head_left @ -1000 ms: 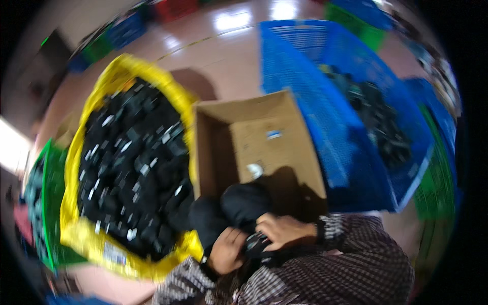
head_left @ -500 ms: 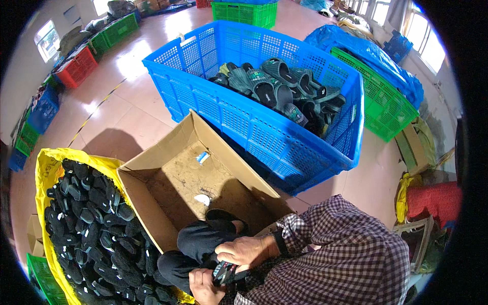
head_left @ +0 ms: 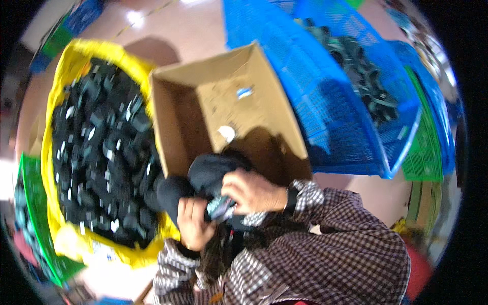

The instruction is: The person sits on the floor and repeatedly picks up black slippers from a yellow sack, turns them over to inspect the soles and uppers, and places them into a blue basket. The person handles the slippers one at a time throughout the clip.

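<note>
My left hand (head_left: 194,223) and my right hand (head_left: 252,191) meet low in the picture, both closed on a small dark object (head_left: 219,207) held between them. They sit just above my dark-trousered knees (head_left: 203,175). Right behind the hands stands an open cardboard box (head_left: 173,122) with a couple of small pale bits on its floor. To my left a yellow sack (head_left: 76,51) is heaped with several small black pieces (head_left: 96,147). The picture is blurred, so I cannot tell what kind of piece I hold.
A large blue slatted crate (head_left: 315,101) holding dark sandals stands to the right of the box, with a green crate (head_left: 424,152) behind it. Green crates (head_left: 35,218) lie at the far left. The floor is glossy pinkish tile (head_left: 183,30).
The view has swung back left and down, so the yellow sack fills the left again. My hands stay together on the dark object near my knees.
</note>
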A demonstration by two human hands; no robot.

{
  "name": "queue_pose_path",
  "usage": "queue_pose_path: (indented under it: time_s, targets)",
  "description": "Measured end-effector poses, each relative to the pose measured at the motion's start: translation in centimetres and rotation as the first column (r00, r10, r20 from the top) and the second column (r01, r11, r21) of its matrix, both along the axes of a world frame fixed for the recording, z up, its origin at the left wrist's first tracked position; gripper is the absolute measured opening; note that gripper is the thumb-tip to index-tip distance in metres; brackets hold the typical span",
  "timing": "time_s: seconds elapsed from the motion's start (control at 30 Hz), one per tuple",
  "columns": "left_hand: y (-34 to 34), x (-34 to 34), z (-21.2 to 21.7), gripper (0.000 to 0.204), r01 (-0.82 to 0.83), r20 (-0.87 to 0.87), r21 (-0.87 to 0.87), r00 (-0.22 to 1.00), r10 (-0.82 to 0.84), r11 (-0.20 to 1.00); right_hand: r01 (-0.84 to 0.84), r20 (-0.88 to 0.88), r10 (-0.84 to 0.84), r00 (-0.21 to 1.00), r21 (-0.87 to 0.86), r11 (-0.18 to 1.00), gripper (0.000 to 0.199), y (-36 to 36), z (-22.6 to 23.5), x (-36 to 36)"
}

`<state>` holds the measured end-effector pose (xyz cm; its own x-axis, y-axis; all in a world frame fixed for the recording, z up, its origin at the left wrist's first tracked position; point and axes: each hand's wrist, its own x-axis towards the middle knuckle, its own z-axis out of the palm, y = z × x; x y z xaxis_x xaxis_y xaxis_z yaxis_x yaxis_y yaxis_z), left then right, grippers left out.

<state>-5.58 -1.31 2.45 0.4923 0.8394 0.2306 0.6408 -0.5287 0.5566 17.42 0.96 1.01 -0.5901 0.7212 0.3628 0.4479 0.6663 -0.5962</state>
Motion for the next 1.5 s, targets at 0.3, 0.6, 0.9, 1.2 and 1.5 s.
queue_pose_path:
  time_s: [0.3,0.6,0.9,1.2,1.5]
  targets:
    - [0.2,-0.1,0.2,0.051,-0.238,0.052,0.002,0.97,0.237,0.971,0.03,-0.023,-0.029,0.999,0.065,0.997,0.056,2.4,0.6,-2.2]
    - [1.4,0.8,-0.6,0.046,-0.376,0.14,0.075,0.921,0.363,0.924,0.044,-0.154,-0.038,0.987,0.032,0.999,0.051,3.7,0.0,-3.3]
    - [3.5,1.8,-1.6,0.025,-0.552,0.274,0.186,0.824,0.496,0.813,0.276,-0.328,-0.281,0.902,-0.063,0.959,0.035,4.7,-1.4,-5.8]
    - [6.1,2.7,-2.5,0.019,-0.714,0.404,0.047,0.653,0.64,0.699,0.287,-0.298,-0.378,0.877,-0.306,0.908,0.021,4.1,-0.5,-7.0]
    - [3.5,2.5,-0.2,0.04,-0.589,0.301,0.116,0.788,0.536,0.8,0.031,-0.42,-0.437,0.795,-0.692,0.722,0.017,-2.3,1.3,-6.2]
